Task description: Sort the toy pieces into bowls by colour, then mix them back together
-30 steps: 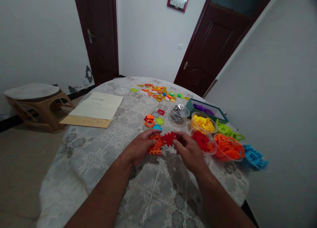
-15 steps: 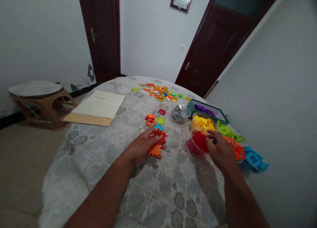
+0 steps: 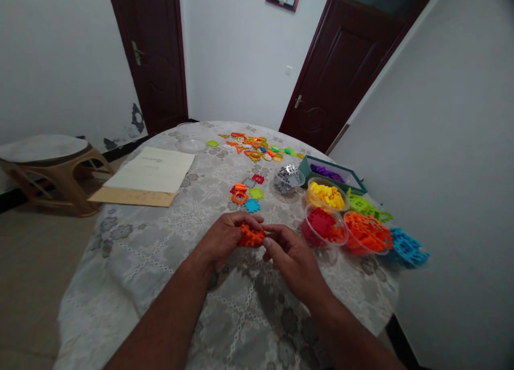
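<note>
Over the near middle of the table, my left hand (image 3: 227, 237) is closed around notched orange plastic building pieces (image 3: 251, 235). My right hand (image 3: 293, 260) grips the right side of the same pieces with thumb and fingertips. Fingers hide part of the pieces, and I cannot tell how many are held. Just beyond lie a blue piece (image 3: 252, 205), a lime green piece (image 3: 256, 193), an orange square frame (image 3: 240, 197) and a dark red piece (image 3: 257, 179).
To the right are tubs of red pieces (image 3: 321, 220), yellow pieces (image 3: 326, 195), orange pieces (image 3: 367, 233) and grey pieces (image 3: 287, 179). A green box (image 3: 355, 186) holds purple pieces. Mixed pieces (image 3: 255, 145) lie at the back. Paper (image 3: 155, 169) is at left; a stool (image 3: 56, 172) stands beyond.
My right hand has moved left from the tub of red pieces to the orange pieces in my left hand. The orange pieces have been turned, and the view has shifted slightly.
</note>
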The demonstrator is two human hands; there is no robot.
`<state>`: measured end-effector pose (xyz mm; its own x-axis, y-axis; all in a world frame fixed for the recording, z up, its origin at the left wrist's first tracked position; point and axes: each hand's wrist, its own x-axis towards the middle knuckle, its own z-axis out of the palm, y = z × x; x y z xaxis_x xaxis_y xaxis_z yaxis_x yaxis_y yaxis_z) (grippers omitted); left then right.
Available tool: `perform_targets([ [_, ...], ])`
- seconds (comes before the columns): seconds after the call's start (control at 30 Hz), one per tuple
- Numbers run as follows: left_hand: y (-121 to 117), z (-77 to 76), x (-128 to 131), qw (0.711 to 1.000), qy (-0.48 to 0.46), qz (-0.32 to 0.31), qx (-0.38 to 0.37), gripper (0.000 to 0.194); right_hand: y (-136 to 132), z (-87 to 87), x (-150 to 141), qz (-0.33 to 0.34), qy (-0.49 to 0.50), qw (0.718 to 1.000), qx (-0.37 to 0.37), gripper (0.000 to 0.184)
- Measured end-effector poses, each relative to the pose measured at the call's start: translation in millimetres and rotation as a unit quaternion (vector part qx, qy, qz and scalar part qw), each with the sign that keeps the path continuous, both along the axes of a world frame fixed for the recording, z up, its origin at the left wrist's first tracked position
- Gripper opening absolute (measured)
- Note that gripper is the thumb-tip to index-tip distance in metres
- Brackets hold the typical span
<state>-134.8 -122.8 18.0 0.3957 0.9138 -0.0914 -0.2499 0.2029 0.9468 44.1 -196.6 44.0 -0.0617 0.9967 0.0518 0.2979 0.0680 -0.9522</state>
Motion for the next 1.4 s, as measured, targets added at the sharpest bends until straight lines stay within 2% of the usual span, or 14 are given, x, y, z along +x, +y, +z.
perform_targets([
  [0.17,5,-5.8,-4,0.996,0.061,-0.004,0.060,0.016,12,-11.2,-3,-0.027,0.147,0.986,-0.078,0.031],
  [0.27,6,-4.2,-4,0.990,0.091,-0.035,0.100,0.013,15,-13.5,0,-0.029,0.215,0.970,-0.111,0.032],
  [0.33,4,-1.0,-3,0.988,0.095,-0.067,0.103,0.015,17,-12.6,3,-0.032,0.245,0.962,-0.120,0.033],
  [0.4,3,2.2,-2,0.989,0.095,-0.081,0.083,0.027,17,-9.4,9,-0.044,0.248,0.961,-0.111,0.032],
  [0.5,3,4.2,-2,0.994,0.088,-0.043,0.047,0.050,15,-0.6,29,-0.083,0.183,0.979,-0.036,0.030],
  [0.57,5,4.2,-2,0.995,0.092,-0.008,0.039,0.055,11,6.9,50,-0.123,0.105,0.986,0.037,0.036],
  [0.63,7,4.3,-3,0.991,0.125,0.020,0.042,0.058,6,15.2,76,-0.180,0.006,0.978,0.104,0.040],
  [0.7,9,4.7,-3,0.985,0.161,0.041,0.052,0.061,1,23.8,104,-0.244,-0.114,0.951,0.151,0.037],
  [0.77,11,5.0,-2,0.982,0.170,0.053,0.062,0.063,-2,31.6,131,-0.294,-0.223,0.912,0.178,0.035],
  [0.87,12,3.9,-1,0.982,0.162,0.064,0.069,0.067,-3,38.6,161,-0.332,-0.319,0.867,0.192,0.035],
  [0.97,13,2.0,-2,0.979,0.176,0.076,0.075,0.066,0,36.3,173,-0.325,-0.368,0.852,0.182,0.034],
  [1.13,14,1.8,-2,0.977,0.179,0.093,0.069,0.062,8,17.0,179,-0.304,-0.430,0.834,0.166,0.031],
  [1.27,13,3.8,-1,0.981,0.169,0.073,0.055,0.064,10,4.6,187,-0.286,-0.472,0.815,0.175,0.029],
  [1.4,11,6.0,0,0.979,0.183,0.066,0.066,0.064,12,0.3,192,-0.278,-0.488,0.809,0.175,0.027],
])
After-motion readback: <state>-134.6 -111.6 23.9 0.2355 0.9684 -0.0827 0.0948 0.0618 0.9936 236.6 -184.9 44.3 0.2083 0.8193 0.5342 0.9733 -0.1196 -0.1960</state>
